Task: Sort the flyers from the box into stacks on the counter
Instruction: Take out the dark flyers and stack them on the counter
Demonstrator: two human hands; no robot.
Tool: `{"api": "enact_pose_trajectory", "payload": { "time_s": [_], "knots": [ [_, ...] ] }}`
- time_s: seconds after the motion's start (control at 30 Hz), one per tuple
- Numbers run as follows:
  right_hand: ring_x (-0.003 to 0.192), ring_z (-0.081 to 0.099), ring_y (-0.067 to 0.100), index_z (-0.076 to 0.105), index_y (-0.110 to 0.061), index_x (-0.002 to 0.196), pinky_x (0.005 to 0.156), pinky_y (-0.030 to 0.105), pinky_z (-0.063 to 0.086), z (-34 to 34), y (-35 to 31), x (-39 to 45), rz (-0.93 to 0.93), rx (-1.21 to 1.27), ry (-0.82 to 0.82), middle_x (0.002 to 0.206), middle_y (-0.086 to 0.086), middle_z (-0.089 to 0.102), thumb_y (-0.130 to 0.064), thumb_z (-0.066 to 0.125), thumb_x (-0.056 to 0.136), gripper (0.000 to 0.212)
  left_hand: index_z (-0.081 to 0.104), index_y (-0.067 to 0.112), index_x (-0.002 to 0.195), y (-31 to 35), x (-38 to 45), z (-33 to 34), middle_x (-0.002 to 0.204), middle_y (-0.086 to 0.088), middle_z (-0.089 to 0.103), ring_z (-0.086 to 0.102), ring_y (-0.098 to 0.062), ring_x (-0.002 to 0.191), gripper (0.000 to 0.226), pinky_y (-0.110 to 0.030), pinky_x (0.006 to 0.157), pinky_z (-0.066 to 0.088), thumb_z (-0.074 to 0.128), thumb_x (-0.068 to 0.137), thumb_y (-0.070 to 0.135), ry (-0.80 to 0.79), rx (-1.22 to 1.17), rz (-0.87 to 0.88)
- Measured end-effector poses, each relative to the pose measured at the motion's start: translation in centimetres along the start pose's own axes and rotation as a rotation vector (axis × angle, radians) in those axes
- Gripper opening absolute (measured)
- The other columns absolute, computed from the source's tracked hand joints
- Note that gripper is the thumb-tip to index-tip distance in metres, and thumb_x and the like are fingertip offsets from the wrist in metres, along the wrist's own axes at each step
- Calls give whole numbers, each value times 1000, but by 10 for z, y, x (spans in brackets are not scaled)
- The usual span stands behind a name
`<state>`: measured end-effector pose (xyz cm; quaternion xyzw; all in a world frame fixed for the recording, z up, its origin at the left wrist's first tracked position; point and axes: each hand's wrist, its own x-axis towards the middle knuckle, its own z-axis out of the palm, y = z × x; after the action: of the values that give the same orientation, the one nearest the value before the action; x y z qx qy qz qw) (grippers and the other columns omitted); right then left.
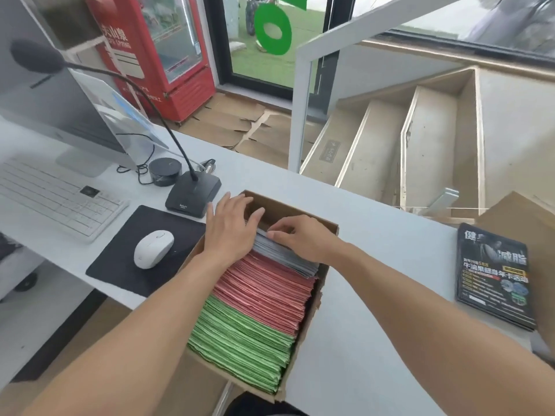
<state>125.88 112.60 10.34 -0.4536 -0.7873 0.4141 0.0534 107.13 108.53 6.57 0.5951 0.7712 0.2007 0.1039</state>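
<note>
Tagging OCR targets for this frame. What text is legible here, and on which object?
"健" and "减脂": large white characters on the top flyer of the black stack on the counter.
"牛油果健身年卡活动": yellow line on the same flyer; smaller lines below are blurred.
"SPRING": on the red fridge, below large white characters, partly readable.
Microphone base logo and stair sign: too small to read.

bare counter (375,265) between box (312,298) and black flyer stack (492,277); microphone base (192,193) seemingly near the box's far-left corner.
</note>
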Motion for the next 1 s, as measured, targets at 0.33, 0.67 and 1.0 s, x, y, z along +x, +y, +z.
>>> {"api": "enact_pose_trajectory", "payload": {
  "time_s": [0.33,0.67,1.0],
  "knots": [
    [99,64,7,66,-33,128,77,16,46,1,-8,4,27,-22,-50,111,-13,69,-55,62,94,40,44,24,149,-4,-8,2,161,4,36,18,-18,153,59,-49,125,13,25,104,58,53,-96,2],
    [96,63,14,68,-28,124,83,29,50,-3,-17,14,105,-145,70,114,-6,70,-37,47,106,29,10,20,161,-5,-13,1,168,-3,15,9,-18,156,90,-47,127,10,23,94,78,85,-125,9],
    [92,64,27,59,-29,120,80,43,58,4,-15,9,154,-443,231,112,-1,72,-33,54,101,20,6,21,161,-6,-14,0,169,-1,14,9,-16,156,84,-47,127,9,23,97,73,92,-161,31]
  ]
}}
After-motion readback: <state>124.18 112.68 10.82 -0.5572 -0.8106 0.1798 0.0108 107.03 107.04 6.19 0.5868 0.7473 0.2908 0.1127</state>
